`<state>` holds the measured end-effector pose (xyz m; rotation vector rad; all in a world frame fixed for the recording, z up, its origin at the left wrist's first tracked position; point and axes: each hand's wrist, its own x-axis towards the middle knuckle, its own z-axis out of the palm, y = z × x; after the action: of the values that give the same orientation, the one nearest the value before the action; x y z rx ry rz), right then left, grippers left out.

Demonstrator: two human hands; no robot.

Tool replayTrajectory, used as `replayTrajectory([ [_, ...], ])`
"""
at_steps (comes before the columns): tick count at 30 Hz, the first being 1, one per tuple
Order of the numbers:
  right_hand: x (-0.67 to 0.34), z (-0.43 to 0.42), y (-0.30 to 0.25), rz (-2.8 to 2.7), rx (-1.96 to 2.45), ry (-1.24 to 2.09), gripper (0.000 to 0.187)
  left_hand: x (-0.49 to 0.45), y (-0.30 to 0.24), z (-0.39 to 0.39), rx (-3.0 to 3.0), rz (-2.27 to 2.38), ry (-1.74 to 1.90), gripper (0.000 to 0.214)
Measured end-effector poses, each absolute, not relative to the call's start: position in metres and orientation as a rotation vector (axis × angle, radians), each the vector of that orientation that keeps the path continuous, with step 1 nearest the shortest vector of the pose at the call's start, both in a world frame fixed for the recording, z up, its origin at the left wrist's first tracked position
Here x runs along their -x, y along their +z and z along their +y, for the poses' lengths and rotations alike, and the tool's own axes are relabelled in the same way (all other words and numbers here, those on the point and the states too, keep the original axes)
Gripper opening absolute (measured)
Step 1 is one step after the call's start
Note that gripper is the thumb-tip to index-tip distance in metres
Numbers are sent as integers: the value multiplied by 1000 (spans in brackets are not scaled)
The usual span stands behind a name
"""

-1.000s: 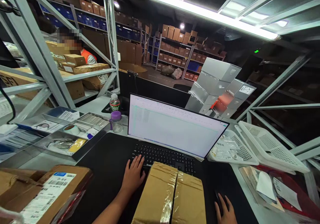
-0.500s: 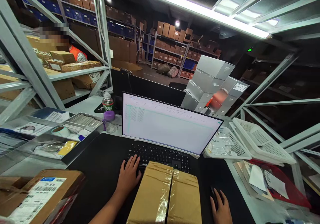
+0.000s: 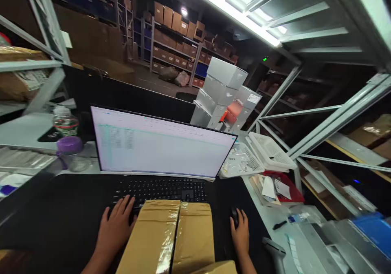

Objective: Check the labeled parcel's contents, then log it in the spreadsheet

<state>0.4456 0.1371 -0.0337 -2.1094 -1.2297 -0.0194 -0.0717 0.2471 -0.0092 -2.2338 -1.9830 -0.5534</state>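
My left hand (image 3: 116, 224) rests with spread fingertips at the lower left edge of the black keyboard (image 3: 159, 189). Over at the right, my right hand (image 3: 240, 232) curls around a black computer mouse (image 3: 234, 215) on the dark desk mat (image 3: 58, 221). A taped brown cardboard box (image 3: 149, 233) stands between my two hands and covers part of the keyboard's front. Behind the keyboard, a wide monitor (image 3: 165, 143) shows a spreadsheet with a few filled columns at its left.
A purple-lidded bottle (image 3: 70, 153) and a drink bottle (image 3: 65, 121) stand left of the monitor. On the right are white baskets (image 3: 271, 151), a red tray (image 3: 291, 190) with papers and a barcode scanner (image 3: 275, 251). Silver boxes (image 3: 226, 74) are stacked behind.
My view has turned to the right, bringing the scanner and right side of the desk into sight. My left hand stays at the keyboard and my right hand on the mouse.
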Motion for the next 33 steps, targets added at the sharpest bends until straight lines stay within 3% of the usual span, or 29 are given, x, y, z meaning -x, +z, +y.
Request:
replayTrajectory([
  [21,-452,137,-41,-1257,2117,-28,65,69,0,249,2257,-1993,-316,66],
  [33,-457,137,-47,-1299,2096,-75,66,70,-8,249,2249,-1949,-494,63],
])
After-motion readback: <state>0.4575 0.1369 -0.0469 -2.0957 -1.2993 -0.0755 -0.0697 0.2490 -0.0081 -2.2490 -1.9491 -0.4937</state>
